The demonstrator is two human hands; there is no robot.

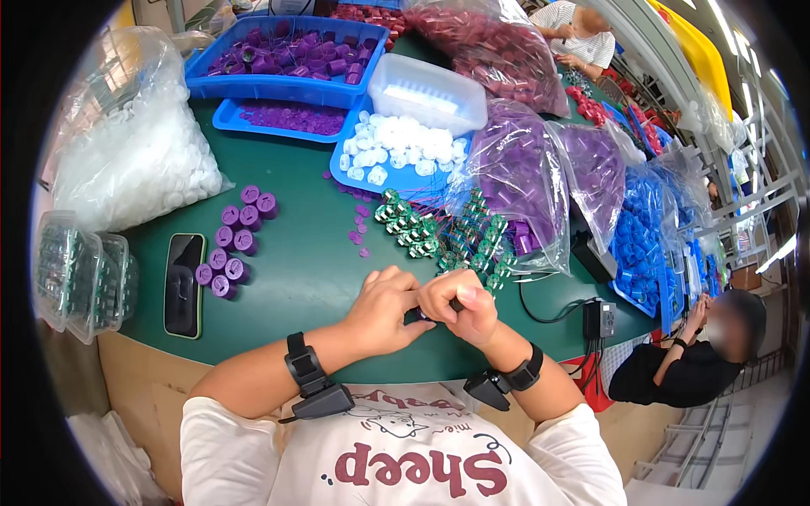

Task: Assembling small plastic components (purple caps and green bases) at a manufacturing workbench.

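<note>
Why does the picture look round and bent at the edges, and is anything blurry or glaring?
Head view: the fisheye lens curves the green table edge and leaves black corners; light is even, with glare on the clear bags and bright ceiling lights at the right; the hands, left hand and right hand, are sharp; a co-worker's face is blurred.

A black phone (183, 284) lies beside purple caps (234, 240).

We are in a small-parts assembly workshop: our green counter (295, 278) carries blue trays (278, 84) of purple caps at upper left, bagged blue parts (645, 236) at right, and another worker (700, 354) sits at lower right.
</note>
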